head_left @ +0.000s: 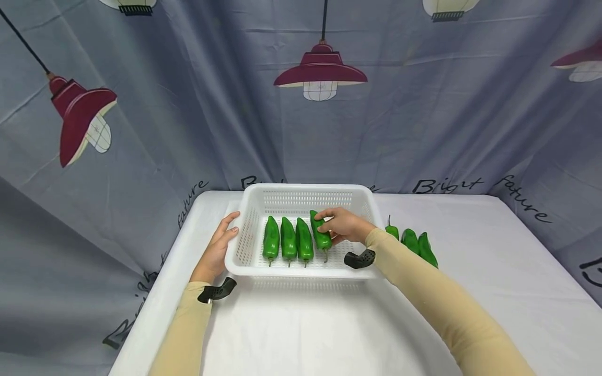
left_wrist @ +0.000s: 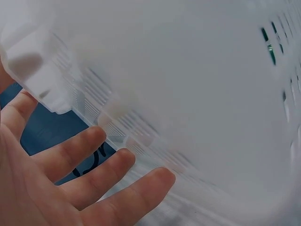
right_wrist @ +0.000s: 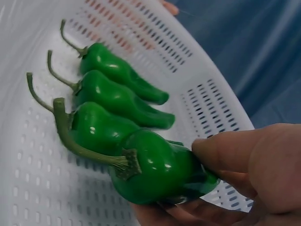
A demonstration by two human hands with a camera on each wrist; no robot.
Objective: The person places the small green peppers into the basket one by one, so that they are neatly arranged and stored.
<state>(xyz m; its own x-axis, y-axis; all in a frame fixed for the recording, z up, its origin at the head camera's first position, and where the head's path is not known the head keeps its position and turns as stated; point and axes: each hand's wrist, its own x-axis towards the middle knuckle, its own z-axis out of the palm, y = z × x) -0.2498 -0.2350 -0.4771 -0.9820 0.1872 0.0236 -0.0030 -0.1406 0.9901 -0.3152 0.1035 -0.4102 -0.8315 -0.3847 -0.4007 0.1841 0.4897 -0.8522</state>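
Observation:
A white perforated plastic basket stands on the table, its long side toward me. Three green peppers lie side by side in it, stems toward me. My right hand grips another green pepper between thumb and fingers, over the basket to the right of the row. In the right wrist view this pepper overlaps the nearest one of the row. At the basket's left wall, my left hand has its fingers spread and nearly straight, fingertips right at the slotted side.
To the right of the basket, more green peppers lie on the white-covered table, partly hidden behind my right forearm. A grey curtain printed with lamps and lettering hangs close behind the table and along its sides.

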